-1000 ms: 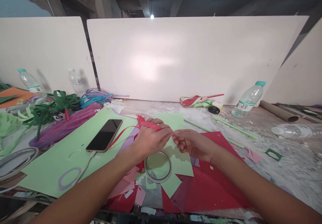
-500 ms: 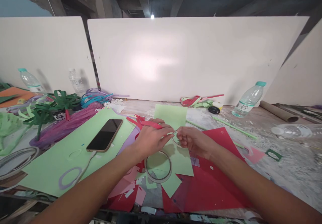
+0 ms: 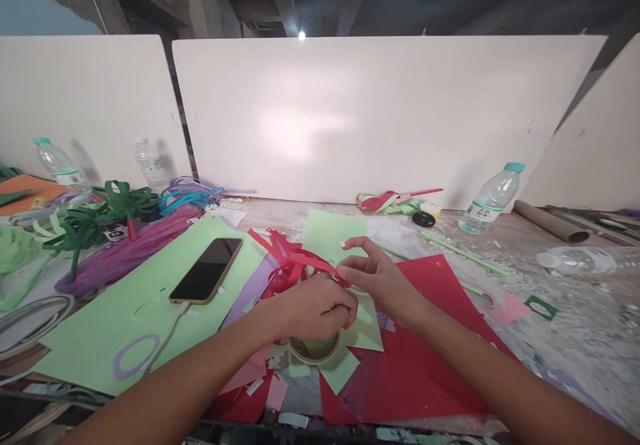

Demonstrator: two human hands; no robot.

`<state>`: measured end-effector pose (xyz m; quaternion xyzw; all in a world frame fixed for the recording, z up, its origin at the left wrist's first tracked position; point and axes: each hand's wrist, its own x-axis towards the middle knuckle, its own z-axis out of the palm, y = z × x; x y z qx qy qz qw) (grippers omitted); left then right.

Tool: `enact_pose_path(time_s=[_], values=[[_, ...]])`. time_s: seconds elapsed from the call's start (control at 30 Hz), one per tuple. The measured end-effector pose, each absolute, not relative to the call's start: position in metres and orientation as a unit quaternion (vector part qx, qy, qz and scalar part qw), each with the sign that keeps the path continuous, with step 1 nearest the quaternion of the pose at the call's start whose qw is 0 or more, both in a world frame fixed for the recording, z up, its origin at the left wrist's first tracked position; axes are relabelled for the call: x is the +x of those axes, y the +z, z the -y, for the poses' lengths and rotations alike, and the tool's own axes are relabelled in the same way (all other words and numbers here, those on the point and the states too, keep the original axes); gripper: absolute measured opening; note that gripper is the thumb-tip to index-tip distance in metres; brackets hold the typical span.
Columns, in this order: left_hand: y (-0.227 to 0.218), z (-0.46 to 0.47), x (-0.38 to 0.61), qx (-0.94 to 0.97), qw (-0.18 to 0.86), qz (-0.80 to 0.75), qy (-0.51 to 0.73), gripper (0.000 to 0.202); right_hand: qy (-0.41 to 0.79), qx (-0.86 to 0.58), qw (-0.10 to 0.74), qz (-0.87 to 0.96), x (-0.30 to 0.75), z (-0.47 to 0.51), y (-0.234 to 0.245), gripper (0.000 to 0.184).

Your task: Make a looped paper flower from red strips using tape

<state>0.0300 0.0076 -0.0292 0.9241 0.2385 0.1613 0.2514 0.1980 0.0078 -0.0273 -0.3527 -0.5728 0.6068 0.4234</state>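
Note:
My left hand [image 3: 320, 308] is closed with curled fingers round the end of a bundle of red paper strips [image 3: 295, 258], whose loops fan out behind it. My right hand [image 3: 377, 278] meets it from the right, thumb and middle finger at the strips by the left fingertips. Its index finger is raised, with a small white piece [image 3: 343, 245] at the tip. Below my left hand lies a roll of tape [image 3: 315, 358], partly covered by that hand. Another ring-shaped roll [image 3: 359, 290] is mostly hidden under my right hand. Light green paper [image 3: 335, 226] lies beneath.
A phone [image 3: 206, 270] with a cable rests on green sheets [image 3: 100, 338] at left. Red paper [image 3: 425, 365] spreads at right. Farther off are a leaning water bottle [image 3: 493, 198], a bottle on its side [image 3: 575, 260], a cardboard tube [image 3: 553, 222] and white panels [image 3: 400, 112].
My left hand has turned and come down over the tape roll, uncovering the red strips. My right hand's pinch has loosened, its index finger lifting with the small white piece.

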Motion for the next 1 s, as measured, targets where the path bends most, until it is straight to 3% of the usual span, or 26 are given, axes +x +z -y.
enact_pose_path(time_s=[0.23,0.6,0.7,0.87,0.93,1.0], values=[[-0.032,-0.009,0.03,0.942,0.204,-0.225,0.139,0.022,0.633,-0.359,0.408,0.551,0.199,-0.008,-0.028,0.041],[-0.036,-0.012,0.031,0.936,0.176,-0.238,0.19,0.021,0.55,-0.372,0.551,0.506,0.222,-0.027,-0.019,0.038],[-0.031,-0.009,0.029,0.922,0.25,-0.233,0.181,0.023,0.534,-0.351,0.584,0.5,0.23,-0.03,-0.013,0.038],[-0.013,-0.004,0.022,0.769,0.575,-0.194,0.201,0.015,0.517,-0.348,0.611,0.488,0.239,-0.033,-0.007,0.033],[-0.006,-0.008,0.019,0.714,0.611,-0.212,0.268,0.014,0.535,-0.348,0.597,0.486,0.238,-0.032,-0.007,0.034],[-0.003,-0.013,0.017,0.698,0.557,-0.283,0.35,0.019,0.565,-0.346,0.568,0.489,0.235,-0.029,-0.008,0.036]])
